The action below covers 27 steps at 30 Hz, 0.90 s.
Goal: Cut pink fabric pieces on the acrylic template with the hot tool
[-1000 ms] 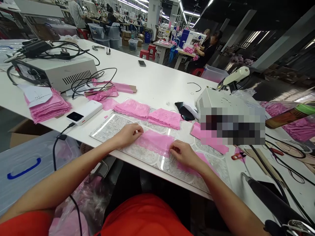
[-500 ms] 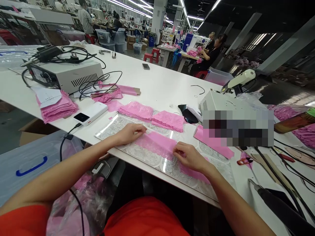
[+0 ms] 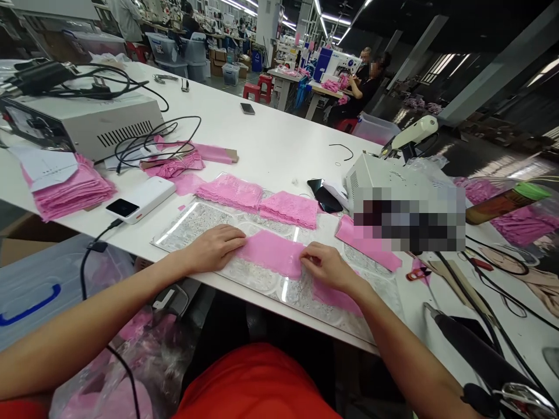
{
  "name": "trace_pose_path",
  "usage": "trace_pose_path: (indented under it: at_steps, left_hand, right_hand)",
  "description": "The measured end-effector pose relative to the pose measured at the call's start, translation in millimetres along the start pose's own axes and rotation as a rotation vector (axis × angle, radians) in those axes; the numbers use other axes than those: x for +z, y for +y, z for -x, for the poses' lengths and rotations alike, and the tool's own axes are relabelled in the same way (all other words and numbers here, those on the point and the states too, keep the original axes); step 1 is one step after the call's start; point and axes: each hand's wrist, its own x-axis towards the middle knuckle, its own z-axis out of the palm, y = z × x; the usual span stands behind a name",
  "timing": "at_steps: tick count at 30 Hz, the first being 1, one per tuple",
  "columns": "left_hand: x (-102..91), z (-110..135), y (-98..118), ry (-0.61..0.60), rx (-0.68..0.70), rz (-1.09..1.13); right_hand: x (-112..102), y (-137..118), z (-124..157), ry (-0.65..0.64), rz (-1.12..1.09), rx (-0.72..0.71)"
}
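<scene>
A flat pink fabric piece [image 3: 271, 255] lies on a clear, patterned glass-like board [image 3: 192, 224] at the table's near edge. My left hand [image 3: 215, 247] rests flat at the piece's left end, fingers stretched out. At the right end, my right hand [image 3: 325, 265] pinches the edge between thumb and fingers. Part of another pink piece [image 3: 336, 298] shows under my right wrist. Just behind the board's middle are two neat stacks of pink lace fabric, a left stack [image 3: 229, 192] and a right stack [image 3: 289, 209].
Left stand a grey control box [image 3: 109, 125], a white power bank [image 3: 142, 199] and a pink stack under paper [image 3: 70, 183]. To the right are another box [image 3: 362, 174], a pink strip [image 3: 371, 247] and a black-handled tool [image 3: 471, 343]. Co-workers sit at sewing machines beyond.
My left hand has gone from curled fingers to lying flat on the fabric's left end. The fabric looks smoother. My right hand stays at the right edge; the view has shifted slightly.
</scene>
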Motion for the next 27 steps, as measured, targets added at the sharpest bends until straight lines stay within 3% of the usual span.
trace_pose_path:
  at_steps: [4, 8, 14, 27]
  left_hand:
    - [-0.3, -5, 4, -0.096, 0.087, -0.064]
    - [4.1, -4, 5, -0.203, 0.091, -0.112]
    - [7.8, 3, 6, -0.192, 0.064, -0.171]
    - [9.4, 7, 8, -0.128, 0.073, -0.245]
  right_hand:
    - [2, 13, -9, 0.164, 0.011, 0.098]
    - [7, 18, -16, 0.176, 0.071, 0.194]
    - [8, 17, -22, 0.142, 0.063, 0.257]
    - [6, 14, -34, 0.149, 0.113, 0.222]
